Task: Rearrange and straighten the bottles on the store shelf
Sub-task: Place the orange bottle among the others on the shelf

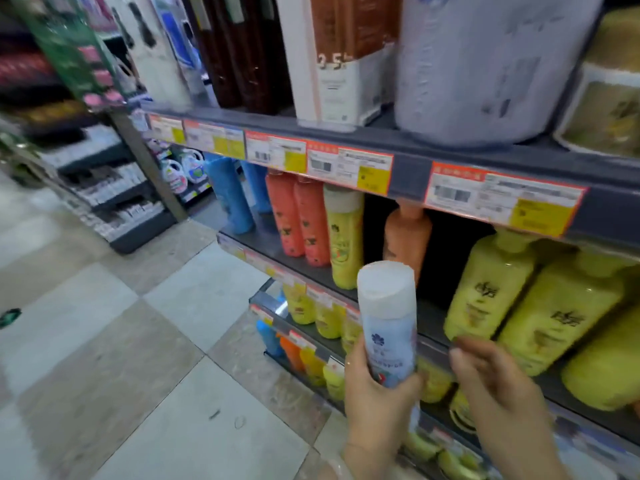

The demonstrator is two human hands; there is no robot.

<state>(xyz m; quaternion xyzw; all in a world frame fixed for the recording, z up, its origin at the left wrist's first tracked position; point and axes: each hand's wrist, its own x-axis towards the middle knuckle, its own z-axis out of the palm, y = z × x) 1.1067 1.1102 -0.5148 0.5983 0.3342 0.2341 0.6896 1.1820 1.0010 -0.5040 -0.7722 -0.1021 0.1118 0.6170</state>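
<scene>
Pale-blue bottle (white cap)

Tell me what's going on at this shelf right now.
A person is tidying shelved bottles. The left hand grips a pale blue bottle with a white cap, upright, in front of the shelf. The right hand hangs beside it, fingers loosely curled, holding nothing, near the large yellow bottles.

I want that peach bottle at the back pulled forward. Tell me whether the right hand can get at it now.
Probably yes: the right hand holds nothing, and the gap in front of the peach bottle looks free.
</scene>
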